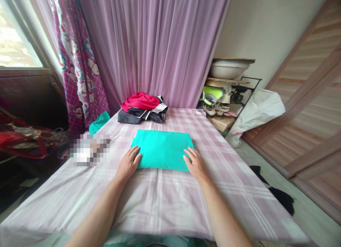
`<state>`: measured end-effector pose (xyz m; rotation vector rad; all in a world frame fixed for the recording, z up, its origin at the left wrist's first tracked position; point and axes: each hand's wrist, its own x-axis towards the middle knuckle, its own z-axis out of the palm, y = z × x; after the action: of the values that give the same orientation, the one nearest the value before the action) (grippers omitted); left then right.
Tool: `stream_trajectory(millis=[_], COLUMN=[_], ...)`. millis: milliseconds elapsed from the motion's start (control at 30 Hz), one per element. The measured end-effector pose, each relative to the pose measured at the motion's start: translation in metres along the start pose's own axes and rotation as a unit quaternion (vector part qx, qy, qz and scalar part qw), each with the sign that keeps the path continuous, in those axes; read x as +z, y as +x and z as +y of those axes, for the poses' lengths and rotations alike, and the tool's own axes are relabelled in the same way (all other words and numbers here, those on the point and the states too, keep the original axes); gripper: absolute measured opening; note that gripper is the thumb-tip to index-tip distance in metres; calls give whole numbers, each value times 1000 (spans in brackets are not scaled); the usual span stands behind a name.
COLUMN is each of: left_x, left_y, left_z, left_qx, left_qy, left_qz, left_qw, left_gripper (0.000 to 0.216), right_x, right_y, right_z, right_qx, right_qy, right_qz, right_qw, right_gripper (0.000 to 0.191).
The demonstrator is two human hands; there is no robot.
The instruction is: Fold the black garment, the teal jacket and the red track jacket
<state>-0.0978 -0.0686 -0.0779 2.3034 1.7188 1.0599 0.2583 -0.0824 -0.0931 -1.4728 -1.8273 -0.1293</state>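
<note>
A flat, folded turquoise cloth [162,149] lies in the middle of the checked tablecloth [160,200]. At its left edge rests my left hand [129,161], fingers stretched out and touching the fabric. My right hand [195,162] lies on the cloth's right edge with its fingers spread. Neither hand grips anything. Whether the cloth is a garment cannot be made out from its folded shape.
Behind the cloth is a pile of red, black and white clothes [142,107]. Another turquoise cloth [99,122] hangs at the table's left edge, near a blurred-out object [89,150]. A shoe rack [223,105] and a white sack [261,112] stand beyond the right side.
</note>
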Motion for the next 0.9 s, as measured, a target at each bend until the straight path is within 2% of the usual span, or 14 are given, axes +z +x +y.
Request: stream_trajectory(millis=[400,900], left_x=[-4,0], left_y=[-4,-7], left_z=[8,8], left_qx=[0,2], left_qy=[1,-15], left_qz=[0,31], left_qw=[1000,999], left_gripper=[48,43], right_x=[5,9], right_y=[-2,-1], right_z=[12,20], right_qx=[-24,-44], right_qy=[31,29], right_qz=[3,14], right_qw=[999,998], right_gripper=[50,54])
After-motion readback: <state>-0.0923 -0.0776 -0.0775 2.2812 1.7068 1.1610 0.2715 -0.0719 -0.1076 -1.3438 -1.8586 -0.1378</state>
